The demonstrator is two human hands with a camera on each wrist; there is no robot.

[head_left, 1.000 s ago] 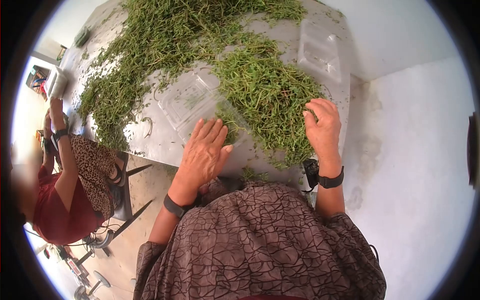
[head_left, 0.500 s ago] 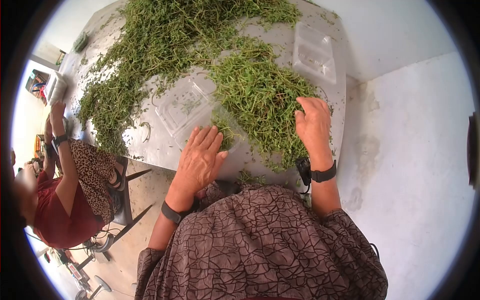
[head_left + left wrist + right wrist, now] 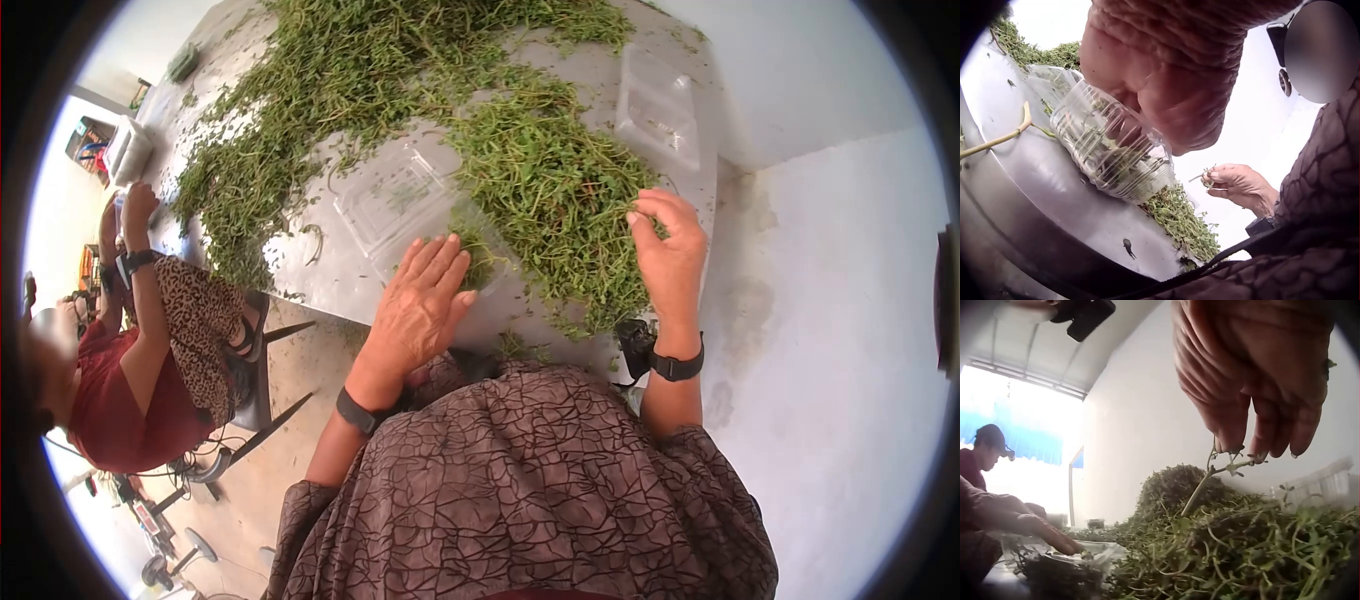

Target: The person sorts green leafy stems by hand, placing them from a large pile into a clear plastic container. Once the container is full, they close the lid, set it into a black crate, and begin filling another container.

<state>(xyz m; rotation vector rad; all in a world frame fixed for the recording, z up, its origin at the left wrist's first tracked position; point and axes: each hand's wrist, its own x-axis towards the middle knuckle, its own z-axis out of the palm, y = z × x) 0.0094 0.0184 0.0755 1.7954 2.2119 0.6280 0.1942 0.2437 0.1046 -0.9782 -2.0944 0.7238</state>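
Observation:
My left hand (image 3: 418, 318) lies over the near end of a clear plastic container (image 3: 385, 215) that has green sprigs in it. In the left wrist view its fingers reach inside the ribbed container (image 3: 1107, 140), onto the greens; their tips are partly hidden. My right hand (image 3: 672, 262) is raised over the right edge of a heap of green stems (image 3: 555, 185). Between thumb and fingertips it pinches a sprig (image 3: 1200, 490), which hangs above the heap in the right wrist view.
A larger mass of greens (image 3: 340, 75) spreads across the back and left of the table. An empty clear container (image 3: 657, 110) lies at the back right, near a white wall (image 3: 830, 300). Another person (image 3: 135, 400) sits at the left beside a white container (image 3: 128, 150).
The head view has shifted slightly. My right hand has drawn its thumb and fingers closer together over the heap's edge, while my left hand stays on the container.

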